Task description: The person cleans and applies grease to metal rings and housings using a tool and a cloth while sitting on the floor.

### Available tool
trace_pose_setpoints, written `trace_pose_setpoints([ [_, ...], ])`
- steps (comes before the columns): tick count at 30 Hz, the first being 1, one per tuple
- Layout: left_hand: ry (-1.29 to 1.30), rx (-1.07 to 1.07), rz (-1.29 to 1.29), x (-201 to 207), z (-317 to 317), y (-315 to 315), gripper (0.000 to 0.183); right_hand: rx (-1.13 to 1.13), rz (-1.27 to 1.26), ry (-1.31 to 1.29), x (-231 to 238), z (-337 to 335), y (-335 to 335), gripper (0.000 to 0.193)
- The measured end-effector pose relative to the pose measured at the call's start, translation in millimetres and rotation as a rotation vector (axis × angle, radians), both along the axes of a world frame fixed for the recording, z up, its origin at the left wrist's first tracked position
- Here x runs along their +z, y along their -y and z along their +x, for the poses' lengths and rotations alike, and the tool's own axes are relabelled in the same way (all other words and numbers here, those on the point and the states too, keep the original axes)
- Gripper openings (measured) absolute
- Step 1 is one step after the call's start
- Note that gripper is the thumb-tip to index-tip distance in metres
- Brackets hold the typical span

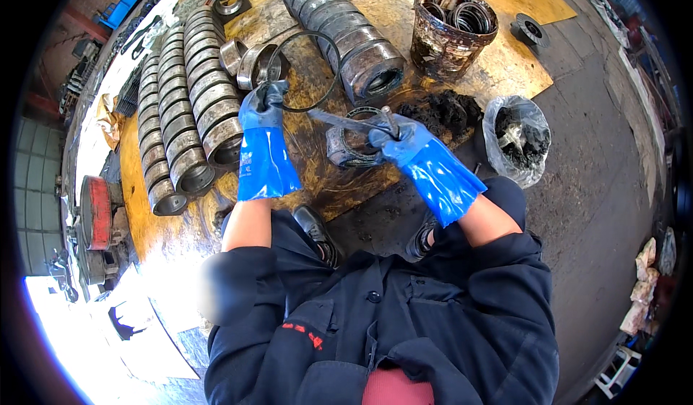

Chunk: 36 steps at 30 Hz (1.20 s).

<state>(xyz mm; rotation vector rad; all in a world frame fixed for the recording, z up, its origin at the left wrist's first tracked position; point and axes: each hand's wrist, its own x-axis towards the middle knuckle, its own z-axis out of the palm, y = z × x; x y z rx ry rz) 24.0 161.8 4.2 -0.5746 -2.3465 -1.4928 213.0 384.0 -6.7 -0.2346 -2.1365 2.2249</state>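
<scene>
Pinching a thin dark ring [338, 62] by its near left rim in the blue-gloved left hand [264, 109], raised over the stained board [328, 188]. Reaching almost straight away from the body with the left forearm [247, 224]. Slanting the right forearm [493, 219] far and leftward, with the right hand [404, 141] in a fist around a flat grey strip [343, 120]. Aiming the strip's tip left, close to the ring's near edge; cannot tell whether touching. Resting on the board just left of the right fist: a thick dark collar [336, 145]. Standing far right: a grimy bucket [437, 51] of rings. Lying left: ribbed metal cylinders [206, 66].
</scene>
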Motion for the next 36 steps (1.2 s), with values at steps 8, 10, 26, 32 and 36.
trace_pose_setpoints([
  [8,0.091,-0.166,0.036,-8,-15,10,0.024,-0.154,0.538,-0.037,11,-3,-49,0.027],
  [10,0.150,-0.187,-0.040,-4,-6,-4,0.026,-0.207,0.384,-0.069,16,3,-70,0.028],
  [26,0.187,-0.295,-0.099,-53,-7,25,0.033,-1.146,-1.255,0.125,-172,228,-269,0.034],
  [32,0.154,-0.202,-0.237,-60,10,41,0.037,-1.213,-1.511,-0.040,-249,220,-260,0.042],
  [36,0.121,-0.143,-0.370,-61,17,55,0.040,-1.268,-1.368,0.048,-254,245,-243,0.040],
])
